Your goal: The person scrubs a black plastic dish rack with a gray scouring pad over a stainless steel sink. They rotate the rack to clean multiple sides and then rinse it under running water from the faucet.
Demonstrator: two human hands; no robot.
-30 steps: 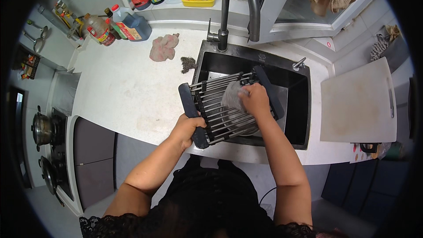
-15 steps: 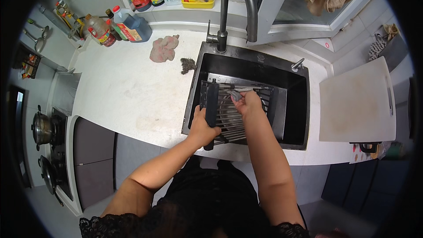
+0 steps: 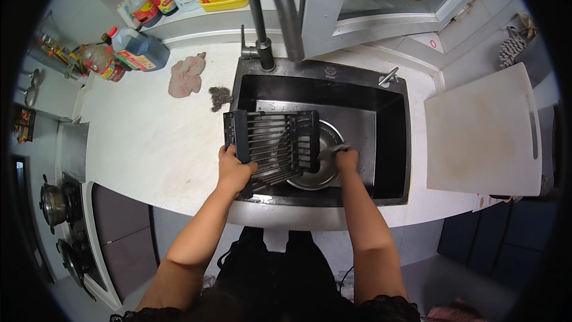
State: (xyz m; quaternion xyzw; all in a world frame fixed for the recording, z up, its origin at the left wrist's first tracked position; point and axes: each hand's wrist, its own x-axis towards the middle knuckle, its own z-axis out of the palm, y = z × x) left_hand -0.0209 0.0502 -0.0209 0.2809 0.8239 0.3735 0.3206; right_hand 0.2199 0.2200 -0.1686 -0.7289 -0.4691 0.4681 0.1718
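My left hand [image 3: 234,171] grips the black end bar of a dish drying rack [image 3: 271,149] with dark plastic ends and metal rods. The rack lies tilted over the left part of the black sink [image 3: 390,143]. My right hand [image 3: 347,159] is closed on a small grey cloth [image 3: 331,151], somewhat smeared by motion, just right of the rack. Below that hand a round metal basin [image 3: 326,180] sits on the sink floor, partly covered by the rack.
A dark faucet [image 3: 265,42] rises behind the sink. Left of it on the white counter [image 3: 149,137] lie a scouring pad [image 3: 220,98] and a pinkish rag [image 3: 186,76]. Bottles [image 3: 140,50] stand farther back. A cutting board [image 3: 482,134] leans at the right.
My right hand has left the rack's rods, moving right and nearer over the basin with the cloth. The rack now appears shifted left, exposing the metal basin. The whole view has shifted too.
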